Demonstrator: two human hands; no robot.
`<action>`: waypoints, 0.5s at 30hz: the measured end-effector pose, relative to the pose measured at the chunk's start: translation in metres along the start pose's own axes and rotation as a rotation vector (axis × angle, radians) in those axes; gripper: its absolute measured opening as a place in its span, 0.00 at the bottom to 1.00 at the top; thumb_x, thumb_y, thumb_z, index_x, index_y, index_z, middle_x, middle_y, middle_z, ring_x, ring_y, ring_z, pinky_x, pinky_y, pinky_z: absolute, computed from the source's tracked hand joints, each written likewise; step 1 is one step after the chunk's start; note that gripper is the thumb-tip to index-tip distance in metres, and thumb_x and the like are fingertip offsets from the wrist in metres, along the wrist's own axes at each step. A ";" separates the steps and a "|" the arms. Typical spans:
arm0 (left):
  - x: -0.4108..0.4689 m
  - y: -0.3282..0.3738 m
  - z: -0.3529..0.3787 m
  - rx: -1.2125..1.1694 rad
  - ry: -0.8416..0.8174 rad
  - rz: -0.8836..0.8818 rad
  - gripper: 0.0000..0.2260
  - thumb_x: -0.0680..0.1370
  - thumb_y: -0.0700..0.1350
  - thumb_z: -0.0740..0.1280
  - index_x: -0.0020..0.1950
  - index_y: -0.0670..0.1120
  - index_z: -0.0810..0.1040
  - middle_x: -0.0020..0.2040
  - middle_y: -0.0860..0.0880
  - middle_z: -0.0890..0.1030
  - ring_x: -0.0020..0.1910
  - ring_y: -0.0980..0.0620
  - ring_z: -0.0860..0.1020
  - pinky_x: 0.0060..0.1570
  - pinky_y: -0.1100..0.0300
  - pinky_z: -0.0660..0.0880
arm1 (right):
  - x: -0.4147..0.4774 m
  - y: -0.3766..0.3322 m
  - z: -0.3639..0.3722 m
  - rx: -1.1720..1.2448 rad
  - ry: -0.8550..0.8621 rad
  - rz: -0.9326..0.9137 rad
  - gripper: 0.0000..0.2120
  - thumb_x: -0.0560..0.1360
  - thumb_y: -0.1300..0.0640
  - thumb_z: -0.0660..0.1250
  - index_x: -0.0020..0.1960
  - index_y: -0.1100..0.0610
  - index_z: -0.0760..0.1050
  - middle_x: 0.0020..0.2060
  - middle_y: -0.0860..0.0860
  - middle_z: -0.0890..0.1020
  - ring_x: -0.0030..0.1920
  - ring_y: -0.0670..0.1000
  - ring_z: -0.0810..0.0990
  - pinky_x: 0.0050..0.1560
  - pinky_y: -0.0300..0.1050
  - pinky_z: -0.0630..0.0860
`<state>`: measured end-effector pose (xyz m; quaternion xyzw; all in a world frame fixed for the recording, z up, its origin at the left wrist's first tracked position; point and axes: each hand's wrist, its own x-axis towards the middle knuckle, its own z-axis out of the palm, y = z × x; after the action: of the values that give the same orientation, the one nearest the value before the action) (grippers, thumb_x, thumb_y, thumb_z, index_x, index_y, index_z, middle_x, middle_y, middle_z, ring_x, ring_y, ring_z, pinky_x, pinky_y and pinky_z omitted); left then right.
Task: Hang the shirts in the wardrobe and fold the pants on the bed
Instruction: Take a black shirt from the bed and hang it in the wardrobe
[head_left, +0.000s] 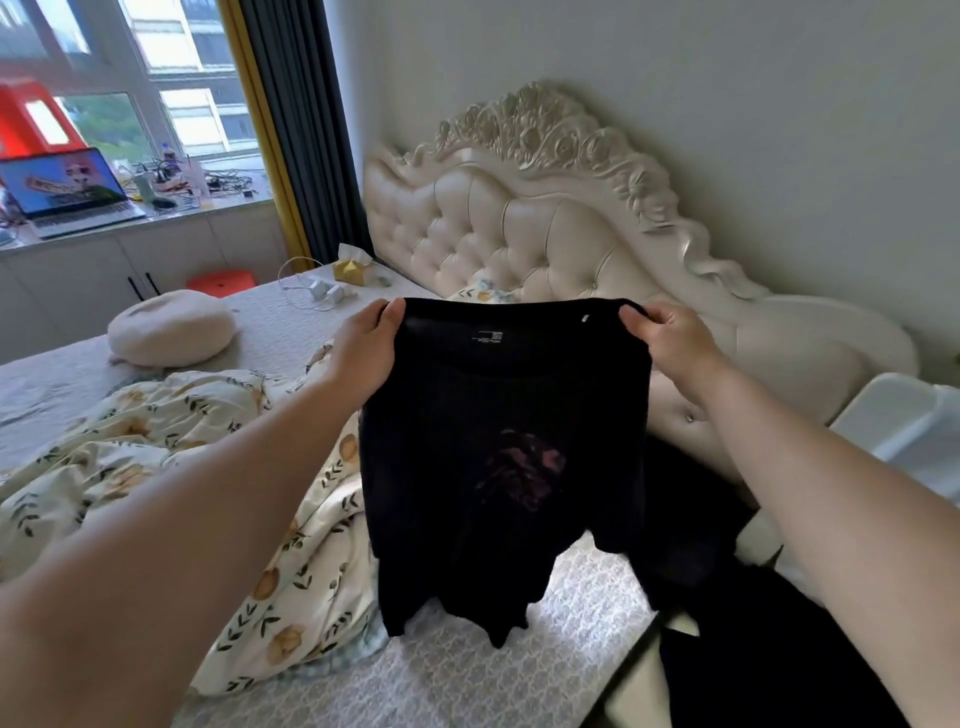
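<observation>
Starting at 10 o'clock: laptop (67, 189) on the ledge (208, 210), round cushion (171, 332) on the bed (467, 670), flowery quilt (156, 457) bunched at 8. Left hand (363, 348) pinches one top corner of the black shirt (498, 467), which hangs dead center over the bed; right hand (670, 343) pinches the other corner, fingers curled on fabric.

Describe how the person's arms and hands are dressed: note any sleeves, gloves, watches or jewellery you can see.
Both arms are bare. The left forearm and right forearm show no sleeve up to the picture's edge. The left hand and right hand wear no gloves. Neither wrist carries a watch or bracelet, and no ring shows on the visible fingers. No markings are visible.
</observation>
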<state>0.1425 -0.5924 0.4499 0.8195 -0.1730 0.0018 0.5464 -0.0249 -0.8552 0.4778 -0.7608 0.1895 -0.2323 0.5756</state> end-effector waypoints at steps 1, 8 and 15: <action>-0.001 0.007 0.005 0.022 0.022 0.044 0.16 0.82 0.54 0.56 0.42 0.48 0.75 0.39 0.51 0.77 0.45 0.48 0.76 0.48 0.51 0.70 | 0.002 -0.003 -0.004 -0.022 0.052 -0.031 0.11 0.79 0.57 0.62 0.38 0.53 0.76 0.28 0.44 0.78 0.27 0.39 0.75 0.29 0.32 0.70; -0.011 0.045 0.033 0.243 0.152 0.236 0.18 0.83 0.54 0.52 0.50 0.44 0.76 0.36 0.55 0.72 0.38 0.53 0.70 0.42 0.56 0.62 | 0.011 -0.020 -0.057 -0.275 0.190 -0.237 0.16 0.77 0.50 0.64 0.46 0.65 0.76 0.33 0.51 0.75 0.34 0.45 0.72 0.38 0.41 0.68; -0.016 0.069 0.046 0.412 0.092 0.301 0.19 0.82 0.56 0.52 0.52 0.46 0.76 0.43 0.48 0.77 0.43 0.48 0.70 0.42 0.53 0.68 | -0.004 -0.050 -0.121 -0.379 -0.064 -0.086 0.11 0.74 0.50 0.69 0.36 0.55 0.79 0.27 0.44 0.77 0.28 0.42 0.74 0.32 0.34 0.70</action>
<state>0.0987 -0.6525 0.4903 0.8776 -0.2639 0.1558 0.3687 -0.0963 -0.9352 0.5538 -0.8698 0.1790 -0.1926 0.4176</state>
